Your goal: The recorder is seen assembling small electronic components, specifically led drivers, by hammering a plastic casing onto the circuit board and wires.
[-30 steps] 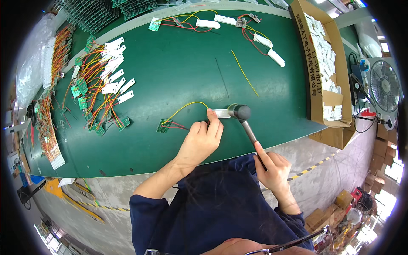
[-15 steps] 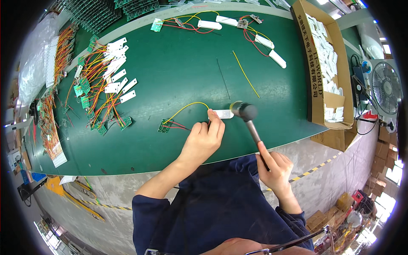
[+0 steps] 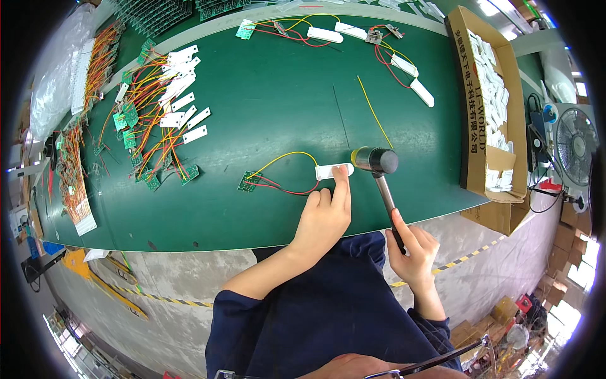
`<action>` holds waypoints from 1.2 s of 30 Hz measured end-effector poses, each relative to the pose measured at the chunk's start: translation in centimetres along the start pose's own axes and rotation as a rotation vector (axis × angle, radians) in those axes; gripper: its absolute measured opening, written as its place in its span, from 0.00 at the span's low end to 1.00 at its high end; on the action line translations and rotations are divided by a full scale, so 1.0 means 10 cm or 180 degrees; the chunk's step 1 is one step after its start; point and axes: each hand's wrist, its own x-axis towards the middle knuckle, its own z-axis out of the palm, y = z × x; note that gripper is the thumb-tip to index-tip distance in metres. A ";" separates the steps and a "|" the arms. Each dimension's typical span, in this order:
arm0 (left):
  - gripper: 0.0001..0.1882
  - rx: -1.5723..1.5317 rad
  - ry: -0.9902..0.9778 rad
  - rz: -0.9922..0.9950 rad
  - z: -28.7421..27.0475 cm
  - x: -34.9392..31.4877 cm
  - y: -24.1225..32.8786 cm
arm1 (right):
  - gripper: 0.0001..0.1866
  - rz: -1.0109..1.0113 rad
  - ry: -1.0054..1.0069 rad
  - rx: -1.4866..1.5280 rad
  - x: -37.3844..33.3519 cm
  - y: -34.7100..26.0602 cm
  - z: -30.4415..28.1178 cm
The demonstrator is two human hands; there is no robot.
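My right hand (image 3: 413, 256) is wrapped round the grip of a mallet (image 3: 384, 186) with a black and yellow head. The mallet's head is just right of a white plastic case (image 3: 325, 172) lying on the bench. My left hand (image 3: 323, 221) rests its stretched index fingertip on that case, near its rounded right end, with the other fingers partly bent. Yellow and red wires run from the case's left end to a small green circuit board (image 3: 249, 182), flat on the bench.
A loose yellow wire (image 3: 375, 112) and a dark wire (image 3: 341, 117) lie beyond the mallet. Wired boards with white pieces (image 3: 182, 85) are heaped at left. More wired cases (image 3: 325, 34) lie at the far side. A cardboard box (image 3: 470, 120) of white parts stands right.
My left hand has moved right along the white case, from its left end to its right end. The mallet's head has shifted slightly right, off the case.
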 end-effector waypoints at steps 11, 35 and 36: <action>0.15 -0.1908 0.0810 -0.1152 -0.04 -0.04 -0.17 | 0.27 -0.0130 0.0003 0.0104 0.03 0.00 0.05; 0.08 -0.2289 0.0006 0.0164 0.10 0.21 -1.02 | 0.16 0.1100 -0.0152 0.1966 0.12 -0.28 0.52; 0.08 -0.2291 -0.0007 0.0170 0.11 0.22 -1.02 | 0.16 0.1100 -0.0144 0.1885 0.21 -0.32 0.56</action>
